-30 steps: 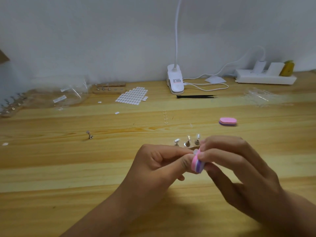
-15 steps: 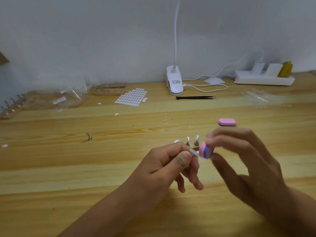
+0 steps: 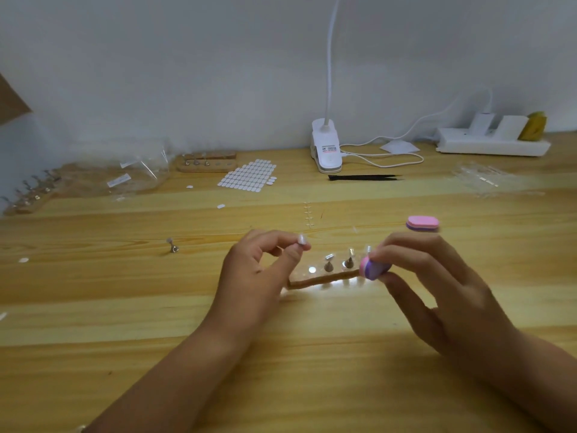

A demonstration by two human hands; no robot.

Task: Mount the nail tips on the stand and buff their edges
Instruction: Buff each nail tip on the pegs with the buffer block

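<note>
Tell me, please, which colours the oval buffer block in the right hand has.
The oval foam buffer block is pink and purple, head view.

cam: your single wide-angle head view | aim: forward and down across the table (image 3: 93, 307) | range: close over your fingers (image 3: 406, 242), which sit mid-frame | past the fingertips: table runs to the wall (image 3: 187, 73)

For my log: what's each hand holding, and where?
Left hand pinches a nail tip by its lower end; right hand grips the buffer top and bottom.
</note>
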